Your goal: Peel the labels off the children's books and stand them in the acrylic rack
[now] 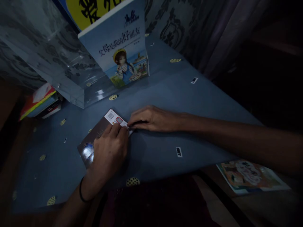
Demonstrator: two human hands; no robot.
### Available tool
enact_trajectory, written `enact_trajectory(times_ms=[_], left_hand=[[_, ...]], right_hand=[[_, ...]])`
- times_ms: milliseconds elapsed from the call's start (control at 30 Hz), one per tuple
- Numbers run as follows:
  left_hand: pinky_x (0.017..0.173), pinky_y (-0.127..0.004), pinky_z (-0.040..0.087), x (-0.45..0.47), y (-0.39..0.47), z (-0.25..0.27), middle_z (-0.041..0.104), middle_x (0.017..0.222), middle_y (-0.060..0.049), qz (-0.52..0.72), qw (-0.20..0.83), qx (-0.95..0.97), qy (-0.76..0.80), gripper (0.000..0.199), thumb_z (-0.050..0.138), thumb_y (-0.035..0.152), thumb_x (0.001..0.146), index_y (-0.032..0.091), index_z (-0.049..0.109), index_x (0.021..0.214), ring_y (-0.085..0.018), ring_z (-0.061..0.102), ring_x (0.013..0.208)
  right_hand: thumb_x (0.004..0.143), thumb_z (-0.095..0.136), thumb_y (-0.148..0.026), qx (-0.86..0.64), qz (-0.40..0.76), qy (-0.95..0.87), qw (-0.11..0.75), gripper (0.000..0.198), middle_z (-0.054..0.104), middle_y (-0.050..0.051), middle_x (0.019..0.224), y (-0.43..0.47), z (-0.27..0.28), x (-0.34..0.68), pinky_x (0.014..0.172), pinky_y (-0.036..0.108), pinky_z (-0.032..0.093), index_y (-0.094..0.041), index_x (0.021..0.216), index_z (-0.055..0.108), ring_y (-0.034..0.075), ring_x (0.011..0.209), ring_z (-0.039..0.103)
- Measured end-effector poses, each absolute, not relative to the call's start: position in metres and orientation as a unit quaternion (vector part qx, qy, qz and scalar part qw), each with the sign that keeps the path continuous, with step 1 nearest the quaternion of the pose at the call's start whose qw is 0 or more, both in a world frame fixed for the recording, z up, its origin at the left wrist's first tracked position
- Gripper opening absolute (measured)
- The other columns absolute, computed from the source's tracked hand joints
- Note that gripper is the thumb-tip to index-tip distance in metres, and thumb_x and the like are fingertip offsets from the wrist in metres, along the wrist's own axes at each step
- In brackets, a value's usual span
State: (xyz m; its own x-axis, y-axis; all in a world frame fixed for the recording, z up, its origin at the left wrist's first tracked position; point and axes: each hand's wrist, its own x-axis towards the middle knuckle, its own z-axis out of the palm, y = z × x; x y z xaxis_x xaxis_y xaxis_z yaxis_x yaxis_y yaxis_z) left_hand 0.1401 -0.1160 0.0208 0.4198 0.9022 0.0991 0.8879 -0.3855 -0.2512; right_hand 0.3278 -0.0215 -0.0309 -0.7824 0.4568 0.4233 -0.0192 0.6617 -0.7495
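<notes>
A dark, glossy book [94,140] lies face down and askew on the table, its back cover carrying a white barcode strip. Over this cover rests my left hand [111,148], fingers curled and pressed together near the white strip; a black band circles the wrist. Coming in from the right, my right hand [153,119] has its thumb and fingertips pinched at the book's right corner, close to the left fingers. Whatever lies within that pinch is too small and dark to make out.
A clear acrylic stand [78,97] holds an upright blue picture book [125,60] at the back. Several books [42,101] are stacked at the left. The table [156,164] has a blue-grey patterned cover. Another book [251,175] lies below its right front edge.
</notes>
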Motion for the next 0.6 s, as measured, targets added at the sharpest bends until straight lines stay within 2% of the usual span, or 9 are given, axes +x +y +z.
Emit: enact_trajectory(times_ms=[267, 367, 500, 600], left_hand=[[0.056, -0.029, 0.039, 0.1387, -0.1165, 0.0203, 0.069, 0.087, -0.007, 0.029, 0.130, -0.833, -0.537, 0.027, 0.047, 0.023, 0.102, 0.019, 0.070, 0.089, -0.023, 0.064, 0.084], [0.059, -0.029, 0.040, 0.1389, -0.1163, 0.0229, 0.069, 0.089, -0.007, 0.032, 0.113, -0.830, -0.545, 0.027, 0.046, 0.023, 0.103, 0.019, 0.070, 0.090, -0.023, 0.064, 0.086], [0.058, -0.028, 0.038, 0.1388, -0.1153, 0.0269, 0.068, 0.090, -0.006, 0.033, 0.083, -0.828, -0.553, 0.027, 0.044, 0.023, 0.103, 0.019, 0.069, 0.093, -0.022, 0.065, 0.088], [0.058, -0.028, 0.037, 0.1377, -0.1148, 0.0270, 0.068, 0.089, -0.006, 0.026, 0.085, -0.831, -0.550, 0.028, 0.044, 0.023, 0.103, 0.018, 0.068, 0.090, -0.021, 0.065, 0.085]], right_hand=[[0.094, 0.055, -0.005, -0.134, 0.395, -0.863, 0.284, 0.022, 0.072, 0.004, 0.098, -0.0190, -0.0290, 0.3277, 0.083, 0.026, 0.049, -0.015, 0.104, 0.071, 0.013, 0.089, 0.065], [0.092, 0.059, -0.008, -0.157, 0.394, -0.864, 0.272, 0.018, 0.072, 0.002, 0.094, -0.0191, -0.0269, 0.3281, 0.079, 0.026, 0.048, -0.016, 0.104, 0.069, 0.013, 0.085, 0.063], [0.088, 0.064, -0.012, -0.164, 0.395, -0.862, 0.273, 0.005, 0.065, -0.002, 0.079, -0.0196, -0.0262, 0.3286, 0.068, 0.024, 0.043, -0.016, 0.090, 0.065, 0.011, 0.071, 0.058], [0.088, 0.063, -0.011, -0.131, 0.387, -0.870, 0.275, 0.007, 0.063, -0.001, 0.080, -0.0199, -0.0273, 0.3292, 0.067, 0.024, 0.042, -0.015, 0.086, 0.068, 0.011, 0.069, 0.056]])
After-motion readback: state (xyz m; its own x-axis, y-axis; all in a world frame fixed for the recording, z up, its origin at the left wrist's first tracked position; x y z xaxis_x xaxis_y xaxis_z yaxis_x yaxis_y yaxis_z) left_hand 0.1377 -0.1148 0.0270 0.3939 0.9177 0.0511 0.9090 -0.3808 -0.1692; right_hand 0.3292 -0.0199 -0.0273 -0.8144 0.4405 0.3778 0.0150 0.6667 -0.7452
